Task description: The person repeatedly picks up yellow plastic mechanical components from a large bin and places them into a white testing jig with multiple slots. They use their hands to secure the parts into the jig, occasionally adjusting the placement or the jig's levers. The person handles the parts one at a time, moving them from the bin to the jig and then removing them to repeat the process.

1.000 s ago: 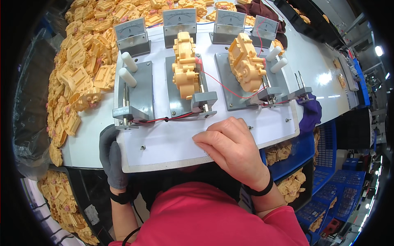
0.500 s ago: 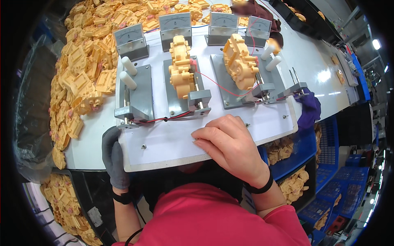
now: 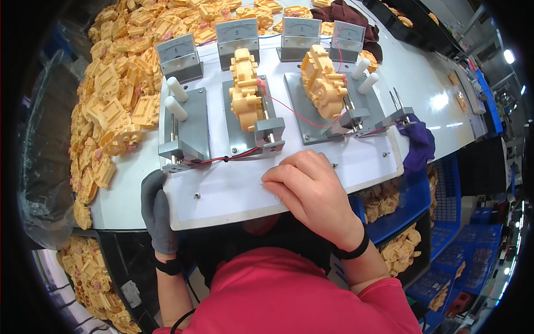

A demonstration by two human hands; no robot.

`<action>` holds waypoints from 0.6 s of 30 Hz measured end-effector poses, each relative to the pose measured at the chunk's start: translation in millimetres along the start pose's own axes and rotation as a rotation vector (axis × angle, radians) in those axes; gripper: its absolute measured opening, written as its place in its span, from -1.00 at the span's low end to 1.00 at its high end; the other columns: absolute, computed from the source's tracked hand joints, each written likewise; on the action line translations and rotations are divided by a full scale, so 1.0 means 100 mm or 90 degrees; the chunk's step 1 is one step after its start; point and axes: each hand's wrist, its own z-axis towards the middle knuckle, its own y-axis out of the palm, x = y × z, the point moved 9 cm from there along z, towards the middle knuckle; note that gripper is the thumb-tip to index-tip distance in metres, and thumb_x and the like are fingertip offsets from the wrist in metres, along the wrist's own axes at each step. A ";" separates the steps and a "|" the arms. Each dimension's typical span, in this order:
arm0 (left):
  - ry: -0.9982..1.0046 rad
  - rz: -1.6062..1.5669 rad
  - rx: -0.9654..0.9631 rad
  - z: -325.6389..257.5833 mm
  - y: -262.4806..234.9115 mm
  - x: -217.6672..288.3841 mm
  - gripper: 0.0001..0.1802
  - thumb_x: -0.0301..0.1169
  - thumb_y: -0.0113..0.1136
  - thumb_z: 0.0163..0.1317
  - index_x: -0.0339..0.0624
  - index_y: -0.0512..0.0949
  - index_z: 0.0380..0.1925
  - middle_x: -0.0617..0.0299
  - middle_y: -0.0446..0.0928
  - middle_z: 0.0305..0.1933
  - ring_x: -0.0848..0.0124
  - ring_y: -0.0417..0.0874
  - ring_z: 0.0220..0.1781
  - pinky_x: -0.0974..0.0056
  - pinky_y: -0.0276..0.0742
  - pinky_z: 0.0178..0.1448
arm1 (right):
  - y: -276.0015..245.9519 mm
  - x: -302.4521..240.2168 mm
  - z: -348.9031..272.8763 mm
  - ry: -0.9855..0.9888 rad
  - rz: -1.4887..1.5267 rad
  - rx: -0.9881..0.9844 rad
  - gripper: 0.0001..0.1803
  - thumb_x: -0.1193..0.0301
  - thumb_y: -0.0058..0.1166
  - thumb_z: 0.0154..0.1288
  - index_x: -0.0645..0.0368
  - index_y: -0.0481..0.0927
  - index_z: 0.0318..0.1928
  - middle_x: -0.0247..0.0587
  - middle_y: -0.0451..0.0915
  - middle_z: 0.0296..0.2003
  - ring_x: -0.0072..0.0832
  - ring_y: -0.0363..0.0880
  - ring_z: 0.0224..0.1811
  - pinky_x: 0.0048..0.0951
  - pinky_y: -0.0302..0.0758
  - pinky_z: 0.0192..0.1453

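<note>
Two gearboxes (image 3: 245,92) standing over a white board (image 3: 239,189)

They are sitting side by side above gray plates (image 3: 236,141), a red wire (image 3: 293,112) running from the left one toward the right. From where I'm watching, the bare right hand (image 3: 318,192) is resting over the board's front part, fingers curling in and tips bunching together; I can't tell whether they are pinching anything. The gloved left hand (image 3: 157,214) is lying along the board's left edge, and whether it is gripping there I can't tell. Near it, a small switch (image 3: 197,196) is sticking up. Meters (image 3: 238,40) are lining the back, a yellow heap (image 3: 111,106) is spreading leftward, and a purple cloth (image 3: 418,146) is lying by the right corner.
</note>
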 end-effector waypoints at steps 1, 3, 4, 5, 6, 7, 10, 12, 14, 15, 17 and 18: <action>-0.005 -0.009 0.004 0.02 -0.02 0.01 -0.57 -0.30 -0.10 0.42 -0.36 0.42 0.15 0.10 0.44 0.18 0.32 0.41 0.24 0.21 0.23 0.40 | 0.01 0.00 0.00 -0.006 -0.009 0.013 -0.86 0.48 0.28 0.14 0.11 0.60 -0.27 -0.31 0.47 -0.36 -0.30 0.47 -0.28 -0.34 0.37 -0.14; -0.016 -0.027 0.014 0.05 -0.06 0.03 -0.60 -0.38 -0.06 0.39 -0.34 0.43 0.16 0.10 0.45 0.20 0.32 0.43 0.24 0.21 0.27 0.38 | 0.02 0.02 -0.02 -0.010 -0.008 0.025 -0.83 0.46 0.28 0.15 0.11 0.58 -0.25 -0.29 0.46 -0.34 -0.29 0.46 -0.28 -0.32 0.38 -0.16; -0.019 -0.032 0.021 0.08 -0.10 0.06 -0.60 -0.43 -0.04 0.38 -0.33 0.43 0.17 0.10 0.45 0.21 0.32 0.44 0.23 0.22 0.28 0.38 | 0.01 0.04 -0.01 -0.010 0.004 0.027 -0.81 0.45 0.29 0.16 0.13 0.57 -0.22 -0.27 0.46 -0.33 -0.29 0.46 -0.27 -0.31 0.40 -0.15; -0.021 -0.037 0.028 0.12 -0.14 0.11 -0.61 -0.47 -0.02 0.36 -0.32 0.43 0.17 0.10 0.46 0.22 0.32 0.45 0.23 0.22 0.30 0.37 | 0.01 0.03 -0.01 -0.010 0.017 0.029 -0.79 0.45 0.29 0.17 0.14 0.56 -0.20 -0.26 0.47 -0.31 -0.29 0.47 -0.26 -0.31 0.41 -0.14; -0.025 -0.041 0.037 0.15 -0.19 0.15 -0.61 -0.51 0.00 0.35 -0.31 0.44 0.18 0.10 0.46 0.23 0.32 0.46 0.23 0.22 0.32 0.37 | -0.06 0.05 0.00 0.032 0.080 0.071 -0.75 0.44 0.30 0.18 0.15 0.55 -0.15 -0.24 0.47 -0.29 -0.30 0.47 -0.24 -0.32 0.42 -0.13; 0.001 -0.051 0.032 0.24 -0.26 0.29 -0.58 -0.53 0.02 0.34 -0.31 0.42 0.21 0.11 0.46 0.24 0.34 0.47 0.23 0.23 0.33 0.37 | -0.12 0.08 0.00 0.075 0.144 0.111 -0.71 0.44 0.30 0.18 0.16 0.53 -0.10 -0.22 0.48 -0.26 -0.31 0.47 -0.23 -0.32 0.43 -0.12; 0.093 0.034 -0.083 0.52 -0.13 1.20 -0.52 -0.52 0.12 0.29 -0.27 0.41 0.23 0.12 0.43 0.26 0.33 0.43 0.28 0.21 0.26 0.41 | -0.24 0.08 0.00 0.086 0.215 0.208 -0.56 0.44 0.30 0.22 0.18 0.44 0.08 -0.19 0.49 -0.16 -0.37 0.47 -0.16 -0.38 0.44 -0.06; 0.274 0.296 -0.287 0.68 0.43 1.86 -0.42 -0.47 0.29 0.13 -0.15 0.47 0.21 0.06 0.44 0.23 0.22 0.43 0.30 0.21 0.29 0.37 | -0.21 0.09 0.06 0.068 0.246 0.194 -0.55 0.45 0.31 0.21 0.18 0.45 0.08 -0.19 0.49 -0.15 -0.38 0.46 -0.16 -0.39 0.43 -0.06; 0.449 0.434 -0.396 0.74 0.85 2.13 -0.33 -0.46 0.36 -0.03 -0.02 0.49 0.20 0.02 0.46 0.16 0.05 0.47 0.20 0.12 0.39 0.30 | -0.16 0.05 0.10 0.053 0.251 0.205 -0.59 0.46 0.30 0.21 0.17 0.48 0.04 -0.21 0.49 -0.18 -0.40 0.46 -0.20 -0.42 0.43 -0.09; 0.539 0.493 -0.466 0.80 1.07 2.13 -0.24 -0.54 0.36 -0.11 -0.02 0.47 0.23 0.02 0.40 0.23 0.02 0.41 0.26 0.09 0.37 0.34 | -0.14 0.03 0.12 0.044 0.251 0.209 -0.61 0.46 0.30 0.21 0.17 0.49 0.03 -0.23 0.50 -0.19 -0.41 0.46 -0.22 -0.43 0.43 -0.11; 0.620 0.577 -0.506 0.91 1.39 2.09 -0.29 -0.50 0.38 -0.15 0.06 0.53 0.15 0.12 0.45 0.18 0.10 0.46 0.20 0.10 0.43 0.25 | -0.10 0.03 0.10 0.037 0.294 0.178 -0.66 0.47 0.30 0.21 0.17 0.53 -0.02 -0.25 0.50 -0.24 -0.43 0.46 -0.26 -0.45 0.44 -0.15; 0.626 0.662 -0.505 0.96 1.55 2.00 -0.48 -0.46 0.37 -0.10 0.04 0.60 -0.02 0.19 0.51 0.07 0.15 0.49 0.15 0.12 0.49 0.14 | -0.09 0.04 0.08 0.040 0.310 0.167 -0.68 0.47 0.30 0.21 0.17 0.54 -0.04 -0.26 0.51 -0.26 -0.44 0.47 -0.28 -0.46 0.44 -0.17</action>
